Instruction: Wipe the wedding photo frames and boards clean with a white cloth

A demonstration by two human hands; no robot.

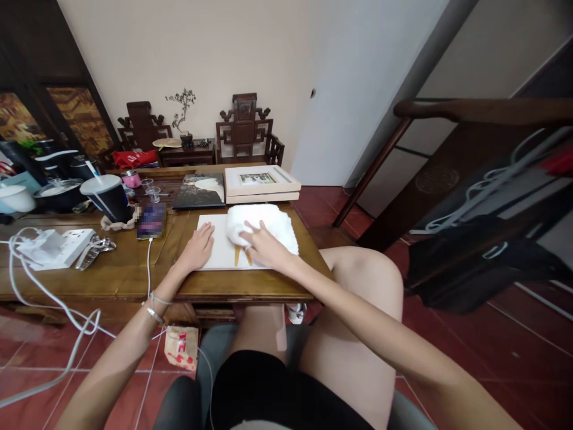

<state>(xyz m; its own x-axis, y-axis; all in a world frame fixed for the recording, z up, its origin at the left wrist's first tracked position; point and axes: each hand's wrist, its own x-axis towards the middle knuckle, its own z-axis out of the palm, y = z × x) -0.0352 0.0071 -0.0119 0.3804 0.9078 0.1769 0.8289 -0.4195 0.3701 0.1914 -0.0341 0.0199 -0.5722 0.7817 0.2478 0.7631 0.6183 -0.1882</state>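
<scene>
A white board [212,224] lies flat near the front edge of the wooden table. My left hand [200,246] rests on its left part, palm down with the fingers stretched out. Over the right part of the board sits a thick white fluffy cloth [277,224], bunched up and overhanging the board's right side. My right hand [264,246] presses on the front of this cloth with its fingers apart; some fingertips sink into the pile. Two golden-yellow pointed shapes [237,257] show on the board just below the cloth; whether they are painted or loose I cannot tell.
Behind the board lie a dark picture panel [199,191] and a flat pale box [262,184]. To the left are a phone [151,221] on a cable, a lidded cup [107,197], a power strip [67,248] and a clear-wrapped item [94,251]. A paper bag [181,346] is on the floor.
</scene>
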